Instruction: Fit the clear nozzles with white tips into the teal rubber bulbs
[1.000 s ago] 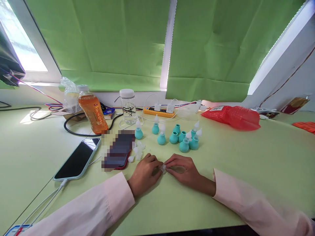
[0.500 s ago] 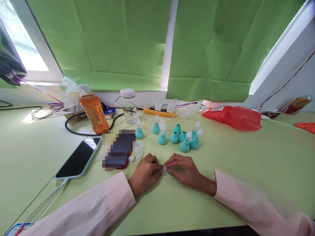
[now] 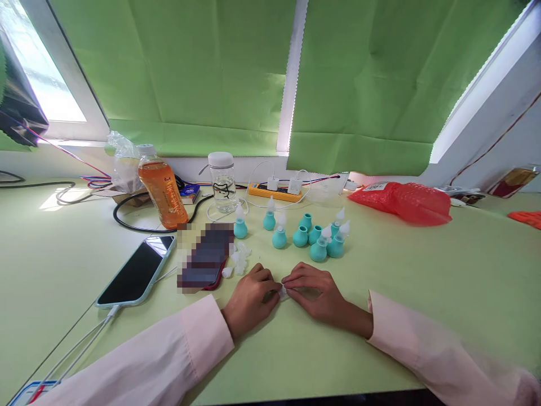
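Low over the front of the table, my left hand (image 3: 253,300) and my right hand (image 3: 316,290) meet fingertip to fingertip. Between them they pinch a small translucent plastic piece (image 3: 283,293), mostly covered by the fingers. Beyond the hands stand several turquoise rubber bulbs; one bulb (image 3: 318,251) carries a clear pointed nozzle (image 3: 327,232), as do several others. An open-necked bulb (image 3: 300,237) has no nozzle. To the left of the bulbs, loose clear nozzle pieces (image 3: 240,260) lie in a small heap beside a dark phone.
A blurred-out phone (image 3: 207,256) and a charging phone (image 3: 135,272) lie at left. Behind them stand an orange drink bottle (image 3: 164,192) and a water bottle (image 3: 223,186). Along the back are a yellow power strip (image 3: 274,193) and a red plastic bag (image 3: 401,203).
Both hands stay almost in place, still pinching the small piece, which shows slightly less between the fingers. The whole view has shifted a little.
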### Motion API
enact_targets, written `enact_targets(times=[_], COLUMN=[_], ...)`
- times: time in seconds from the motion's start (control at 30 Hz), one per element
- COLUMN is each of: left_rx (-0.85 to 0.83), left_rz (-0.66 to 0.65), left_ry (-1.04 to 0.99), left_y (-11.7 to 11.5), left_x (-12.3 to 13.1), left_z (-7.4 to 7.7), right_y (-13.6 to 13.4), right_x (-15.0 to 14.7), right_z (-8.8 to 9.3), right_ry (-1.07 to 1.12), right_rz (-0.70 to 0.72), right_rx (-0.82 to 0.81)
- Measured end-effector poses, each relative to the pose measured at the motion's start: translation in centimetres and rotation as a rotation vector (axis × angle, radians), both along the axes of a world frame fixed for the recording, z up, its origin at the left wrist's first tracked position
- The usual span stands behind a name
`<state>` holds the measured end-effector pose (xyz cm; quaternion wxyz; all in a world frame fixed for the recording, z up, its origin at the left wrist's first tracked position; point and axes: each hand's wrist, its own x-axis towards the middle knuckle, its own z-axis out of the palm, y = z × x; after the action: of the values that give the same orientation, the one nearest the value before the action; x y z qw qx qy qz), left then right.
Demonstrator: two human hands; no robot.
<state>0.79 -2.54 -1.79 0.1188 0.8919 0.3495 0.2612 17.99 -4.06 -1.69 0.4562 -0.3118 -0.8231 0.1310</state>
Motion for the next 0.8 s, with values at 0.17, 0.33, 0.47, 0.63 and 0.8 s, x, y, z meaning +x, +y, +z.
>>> enact_targets(times=[0.17, 0.33, 0.47, 0.63, 0.8], left_rx=[-0.002, -0.01, -0.014, -0.009, -0.004], left_rz=[0.002, 0.005, 0.006, 0.007, -0.001], left_ry=[-0.002, 0.004, 0.014, 0.025, 0.029], left_y=[0.0, 0.02, -0.02, -0.15, -0.17], left_x=[0.0, 0.02, 0.06, 0.06, -0.01], left_z=[0.01, 0.04, 0.12, 0.23, 0.24], right_y=[-0.1, -0.13, -0.08, -0.07, -0.22], right_x=[-0.08, -0.12, -0.1, -0.1, -0.07], right_z=[0.18, 0.15, 0.04, -0.16, -0.4], right_ry=[-0.015, -0.005, 0.002, -0.023, -0.092], right_rz=[-0.003, 0.004, 0.012, 0.012, 0.002], right_rx=[0.016, -0.002, -0.007, 0.002, 0.052])
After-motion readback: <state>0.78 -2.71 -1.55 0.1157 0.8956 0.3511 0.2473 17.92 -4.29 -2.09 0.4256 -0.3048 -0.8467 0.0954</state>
